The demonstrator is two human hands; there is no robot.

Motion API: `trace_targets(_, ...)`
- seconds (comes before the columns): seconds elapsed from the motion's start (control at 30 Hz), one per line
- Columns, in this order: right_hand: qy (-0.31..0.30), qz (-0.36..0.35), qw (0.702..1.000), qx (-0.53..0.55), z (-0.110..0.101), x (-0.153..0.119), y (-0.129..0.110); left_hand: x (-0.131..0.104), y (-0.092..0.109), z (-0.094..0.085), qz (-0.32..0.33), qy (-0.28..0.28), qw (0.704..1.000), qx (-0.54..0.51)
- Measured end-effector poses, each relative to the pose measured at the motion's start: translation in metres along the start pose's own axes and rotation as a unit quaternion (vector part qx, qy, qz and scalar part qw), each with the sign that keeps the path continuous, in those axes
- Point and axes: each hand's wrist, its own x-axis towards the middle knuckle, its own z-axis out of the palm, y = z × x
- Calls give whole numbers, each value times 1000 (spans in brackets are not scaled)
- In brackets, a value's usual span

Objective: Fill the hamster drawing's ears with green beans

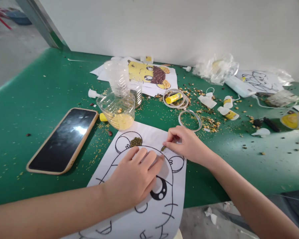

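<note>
A white sheet (180, 196) with a printed outline of a round-eared animal lies at the table's front edge. My left hand (137, 176) rests on the drawing's forehead, fingers lowered and slightly bent, covering part of the face. A patch of green beans (136, 142) fills a spot beside the left ear. At the top of the head, near the right ear, my right hand (185, 144) has thumb and forefinger pinched together. A few green beans (163, 148) lie just under those fingertips; whatever is between them is too small to make out.
Left of the sheet lies a phone (64, 139). Behind it a clear plastic cup (119, 113) holds yellow grains. Tape rolls (190, 120), glue bottles (228, 113) and scattered beans and seeds spread rightward. A partly bean-covered picture (144, 74) lies near the wall.
</note>
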Motion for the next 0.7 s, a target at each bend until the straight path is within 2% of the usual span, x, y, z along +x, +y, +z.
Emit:
trace_targets(0.2, -19, 20, 998, 51, -2, 0, 1, -1, 1, 0, -5, 6, 1000, -8)
trace_targets(0.4, -4, -7, 1000, -5, -1, -1, -1, -1, 1, -1, 1, -2, 1000, -7)
trace_targets(0.6, -24, 10, 999, 34, -4, -1, 2, 0, 1, 2, -5, 4, 1000, -10)
trace_targets(0.7, -16, 1, 1000, 8, -3, -1, 2, 0, 1, 2, -7, 4, 1000, -8)
